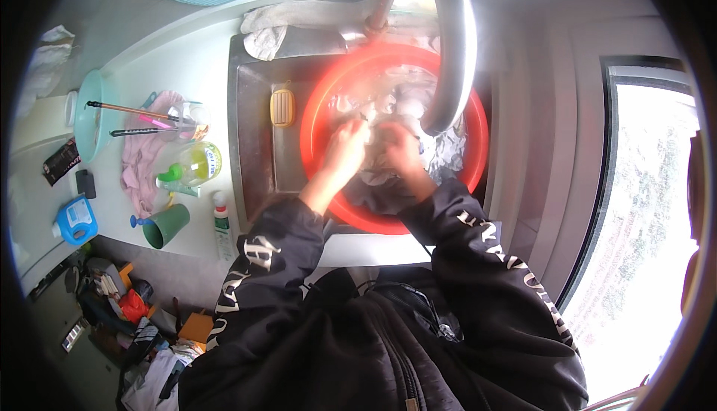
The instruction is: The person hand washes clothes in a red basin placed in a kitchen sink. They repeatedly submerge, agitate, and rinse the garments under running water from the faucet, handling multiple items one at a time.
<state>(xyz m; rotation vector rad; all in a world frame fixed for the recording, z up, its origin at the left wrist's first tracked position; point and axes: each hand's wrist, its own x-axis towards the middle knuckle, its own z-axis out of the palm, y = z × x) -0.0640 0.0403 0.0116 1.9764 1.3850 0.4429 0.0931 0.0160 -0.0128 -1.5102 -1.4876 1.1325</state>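
Note:
A red plastic basin (309, 148) stands in a metal sink (252, 131), holding water with suds and wet cloth (442, 150), partly white or light grey, partly dark. Both my hands are inside the basin's rim. My left hand (350, 145) has its fingers curled at some pale cloth near the middle. My right hand (399, 148) is close beside it, blurred, over the same cloth; its grip is unclear. Above the basin's right part arches a metal faucet (462, 47), which hides some of the cloth. A yellow soap dish (283, 108) lies in the sink left of the basin.
On the counter at left are a pump bottle with yellow-green liquid (203, 163), a green cup (167, 226), a white bottle (222, 226), a pink cloth (137, 159) and a turquoise bowl (89, 117). A grey cloth (266, 30) lies along the sink's back edge. A window stands at right.

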